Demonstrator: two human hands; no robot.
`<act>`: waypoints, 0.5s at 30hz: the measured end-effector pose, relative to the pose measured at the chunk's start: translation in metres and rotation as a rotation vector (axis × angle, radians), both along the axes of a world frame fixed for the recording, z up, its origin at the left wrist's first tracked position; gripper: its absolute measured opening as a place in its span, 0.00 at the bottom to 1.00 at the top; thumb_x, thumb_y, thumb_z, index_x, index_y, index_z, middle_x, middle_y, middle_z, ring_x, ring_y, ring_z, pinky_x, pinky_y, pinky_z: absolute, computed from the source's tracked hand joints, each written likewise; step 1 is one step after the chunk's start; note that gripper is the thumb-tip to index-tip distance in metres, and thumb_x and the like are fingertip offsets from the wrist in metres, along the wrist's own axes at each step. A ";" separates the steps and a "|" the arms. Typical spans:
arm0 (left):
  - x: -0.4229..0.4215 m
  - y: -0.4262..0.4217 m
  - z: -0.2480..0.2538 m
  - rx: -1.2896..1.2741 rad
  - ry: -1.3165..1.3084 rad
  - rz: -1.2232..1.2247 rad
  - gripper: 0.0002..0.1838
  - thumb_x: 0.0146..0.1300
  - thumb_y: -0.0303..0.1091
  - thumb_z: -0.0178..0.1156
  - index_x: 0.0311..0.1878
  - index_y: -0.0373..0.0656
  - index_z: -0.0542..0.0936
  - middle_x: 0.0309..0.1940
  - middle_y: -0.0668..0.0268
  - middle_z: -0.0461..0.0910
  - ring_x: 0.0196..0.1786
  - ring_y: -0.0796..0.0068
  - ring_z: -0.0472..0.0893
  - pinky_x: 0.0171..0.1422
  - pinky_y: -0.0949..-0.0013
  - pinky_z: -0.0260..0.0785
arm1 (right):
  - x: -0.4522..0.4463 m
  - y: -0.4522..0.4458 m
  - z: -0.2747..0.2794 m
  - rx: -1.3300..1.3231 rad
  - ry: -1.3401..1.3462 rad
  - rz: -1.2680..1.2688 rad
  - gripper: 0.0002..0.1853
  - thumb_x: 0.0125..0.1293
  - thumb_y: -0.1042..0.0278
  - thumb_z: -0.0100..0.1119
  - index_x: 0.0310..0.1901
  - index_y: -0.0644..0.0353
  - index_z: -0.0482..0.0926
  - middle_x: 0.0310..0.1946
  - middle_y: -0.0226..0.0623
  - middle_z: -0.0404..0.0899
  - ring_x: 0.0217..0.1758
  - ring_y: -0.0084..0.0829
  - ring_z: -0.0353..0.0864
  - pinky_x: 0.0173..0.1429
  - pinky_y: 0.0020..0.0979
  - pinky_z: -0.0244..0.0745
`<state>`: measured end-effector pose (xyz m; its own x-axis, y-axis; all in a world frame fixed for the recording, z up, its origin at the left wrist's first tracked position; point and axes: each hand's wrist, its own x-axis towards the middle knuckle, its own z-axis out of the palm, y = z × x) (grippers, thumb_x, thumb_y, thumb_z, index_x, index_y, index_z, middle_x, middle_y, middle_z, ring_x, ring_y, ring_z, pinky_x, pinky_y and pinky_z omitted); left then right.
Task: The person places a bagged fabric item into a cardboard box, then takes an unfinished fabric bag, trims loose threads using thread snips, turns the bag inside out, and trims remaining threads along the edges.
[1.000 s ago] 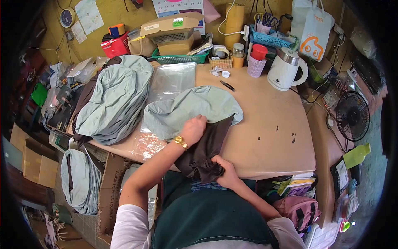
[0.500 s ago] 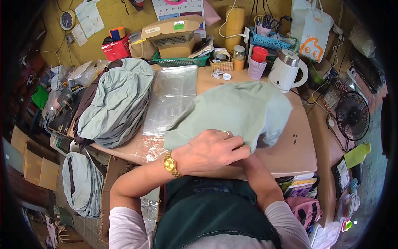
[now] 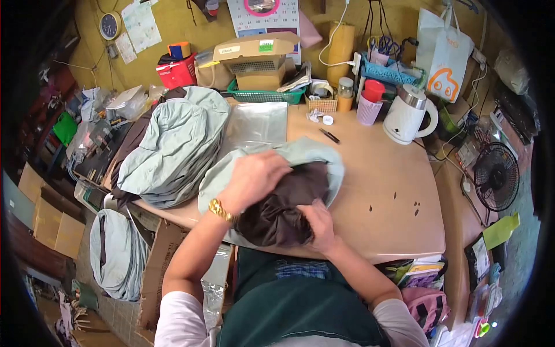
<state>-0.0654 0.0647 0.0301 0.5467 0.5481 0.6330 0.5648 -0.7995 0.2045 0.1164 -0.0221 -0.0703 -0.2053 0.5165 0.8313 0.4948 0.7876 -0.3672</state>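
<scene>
A pale green fabric piece (image 3: 332, 159) with a dark brown inner side (image 3: 274, 217) lies bunched at the table's front edge, brown side facing up. My left hand (image 3: 257, 176), a gold watch on its wrist, is closed at the upper left of the brown part, its fingers bent and slightly blurred. At the lower right, my right hand (image 3: 319, 224) pinches the brown cloth. Left of them rises a pile of similar green pieces (image 3: 173, 136). Clear plastic bags (image 3: 257, 121) lie behind the fabric.
On the tan table (image 3: 381, 173) are a black pen (image 3: 329, 136), a white kettle (image 3: 407, 115), a purple cup (image 3: 368, 111) and a green basket (image 3: 266, 95). A fan (image 3: 494, 173) stands at the right. More folded green cloth (image 3: 118, 254) is down at the left.
The fabric piece has come down leftward and its brown inner side now faces up. My hands, crossed before, are now apart on either side of the brown part. The pen has come into view.
</scene>
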 end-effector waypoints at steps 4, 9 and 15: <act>0.030 -0.045 0.026 0.156 0.103 -0.332 0.10 0.52 0.32 0.62 0.40 0.49 0.80 0.28 0.68 0.75 0.28 0.66 0.80 0.30 0.65 0.73 | 0.011 0.039 -0.009 0.148 -0.279 -0.097 0.32 0.57 0.48 0.65 0.54 0.67 0.77 0.51 0.57 0.78 0.59 0.57 0.76 0.67 0.47 0.65; 0.048 -0.073 0.000 0.167 0.260 -0.402 0.08 0.53 0.31 0.58 0.37 0.47 0.74 0.30 0.67 0.73 0.30 0.68 0.80 0.31 0.65 0.74 | 0.033 0.070 0.033 -0.034 0.020 -0.238 0.32 0.58 0.48 0.65 0.55 0.67 0.76 0.52 0.57 0.79 0.59 0.57 0.75 0.68 0.46 0.65; 0.034 -0.084 -0.012 0.270 -0.218 -0.284 0.18 0.50 0.28 0.63 0.48 0.44 0.81 0.33 0.65 0.75 0.31 0.67 0.79 0.33 0.65 0.74 | 0.050 0.106 0.059 -0.160 0.095 -0.388 0.32 0.59 0.48 0.64 0.56 0.67 0.76 0.53 0.56 0.79 0.60 0.56 0.75 0.69 0.45 0.65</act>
<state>-0.0319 -0.0191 0.0179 0.4898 0.1952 0.8497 0.2821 -0.9577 0.0574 0.1662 0.0836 -0.0110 0.1029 0.6646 0.7401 0.7011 0.4793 -0.5279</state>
